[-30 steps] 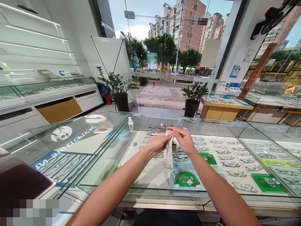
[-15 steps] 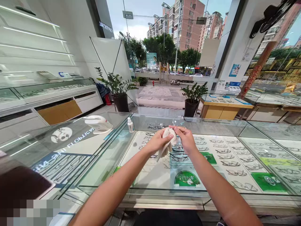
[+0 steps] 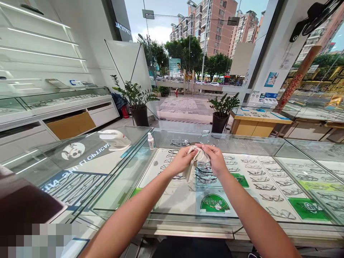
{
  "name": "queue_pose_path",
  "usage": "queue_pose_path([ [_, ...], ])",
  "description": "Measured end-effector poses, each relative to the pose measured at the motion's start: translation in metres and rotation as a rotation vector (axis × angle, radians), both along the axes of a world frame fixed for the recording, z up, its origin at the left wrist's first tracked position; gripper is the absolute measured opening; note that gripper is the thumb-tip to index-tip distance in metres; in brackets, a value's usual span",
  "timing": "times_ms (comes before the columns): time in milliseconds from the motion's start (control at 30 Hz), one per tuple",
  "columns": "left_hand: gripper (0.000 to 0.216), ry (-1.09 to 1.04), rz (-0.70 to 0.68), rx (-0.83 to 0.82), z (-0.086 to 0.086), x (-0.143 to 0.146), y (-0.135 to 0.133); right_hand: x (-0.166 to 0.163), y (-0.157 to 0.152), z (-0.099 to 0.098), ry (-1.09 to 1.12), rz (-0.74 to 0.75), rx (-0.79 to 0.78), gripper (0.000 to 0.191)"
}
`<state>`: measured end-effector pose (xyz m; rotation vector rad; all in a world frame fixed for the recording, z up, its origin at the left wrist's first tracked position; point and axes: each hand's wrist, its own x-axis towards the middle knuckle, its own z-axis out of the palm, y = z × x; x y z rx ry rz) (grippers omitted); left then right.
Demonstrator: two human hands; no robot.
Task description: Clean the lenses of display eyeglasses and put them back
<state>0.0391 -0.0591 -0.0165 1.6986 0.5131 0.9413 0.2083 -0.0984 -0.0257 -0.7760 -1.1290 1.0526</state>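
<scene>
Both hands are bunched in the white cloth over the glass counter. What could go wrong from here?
1. The left hand and right hand pinch the white cloth in the air above the glass counter. Anything it may wrap is hidden, and a slip could drop it onto the glass.
2. The small bottle stands upright just left of the left hand, so a sideways move might tip it.
</scene>
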Motion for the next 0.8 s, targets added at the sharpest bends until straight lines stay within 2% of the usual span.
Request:
queue_pose_path([
  [100, 0.051, 0.020, -0.066, 0.003, 0.0047, -0.0023, -0.0038, 0.0009, 0.0005, 0.0007, 0.045, 0.011, -0.038, 0.029],
  [167, 0.053, 0.014, -0.054, 0.035, 0.0054, -0.0023, -0.0053, 0.0001, 0.0004, 0.0005, 0.061, 0.022, -0.048, 0.030],
  [333, 0.047, -0.020, 0.112, 0.088, 0.0002, 0.0006, -0.0034, -0.0053, -0.0005, -0.0029, -0.015, 0.056, 0.036, 0.029],
  [433, 0.050, -0.034, 0.165, 0.093, -0.0017, 0.0002, 0.0000, -0.0060, -0.0016, -0.0029, -0.041, 0.083, 0.063, 0.027],
  [500, 0.052, -0.018, 0.141, 0.094, -0.0009, -0.0012, 0.0017, -0.0042, -0.0019, -0.0015, -0.030, 0.081, 0.046, 0.027],
  [667, 0.052, 0.018, -0.070, 0.005, 0.0015, -0.0039, 0.0021, 0.0015, -0.0007, 0.0026, 0.047, 0.065, -0.034, 0.033],
  [800, 0.054, 0.018, -0.022, 0.022, -0.0010, -0.0034, 0.0021, -0.0016, -0.0004, 0.0016, 0.098, 0.100, -0.045, 0.030],
])
